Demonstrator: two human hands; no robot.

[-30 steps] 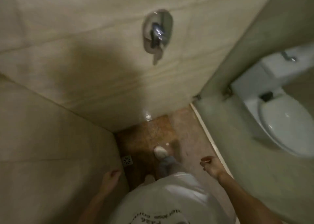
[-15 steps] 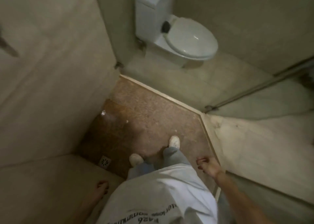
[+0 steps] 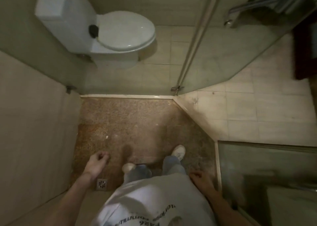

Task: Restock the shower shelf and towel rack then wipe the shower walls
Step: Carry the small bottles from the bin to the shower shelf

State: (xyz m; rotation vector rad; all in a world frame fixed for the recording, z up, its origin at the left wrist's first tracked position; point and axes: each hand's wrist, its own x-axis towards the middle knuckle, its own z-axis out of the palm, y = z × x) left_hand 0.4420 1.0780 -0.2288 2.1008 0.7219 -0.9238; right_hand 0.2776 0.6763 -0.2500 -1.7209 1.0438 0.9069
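I stand inside the shower stall on its speckled brown floor point(image 3: 137, 122), looking down. My left hand point(image 3: 97, 162) hangs in front of me near the tiled shower wall point(image 3: 34, 122) on the left, its fingers loosely curled and holding nothing. My right hand point(image 3: 200, 177) hangs at my hip beside the glass panel point(image 3: 265, 174), empty. A metal rack point(image 3: 274, 4) shows at the top right behind the glass door point(image 3: 231, 54). No towel, bottle or cloth is in view.
A white toilet point(image 3: 120, 33) stands beyond the raised shower curb point(image 3: 128, 96). The glass door stands swung outward over the pale tiled bathroom floor point(image 3: 257, 114). A square drain point(image 3: 102, 184) sits near my left foot. A dark mat point(image 3: 305, 54) lies at the right edge.
My view has swung right, away from the shower valve wall toward the toilet and the open doorway. My left hand has come forward and both hands stay empty.
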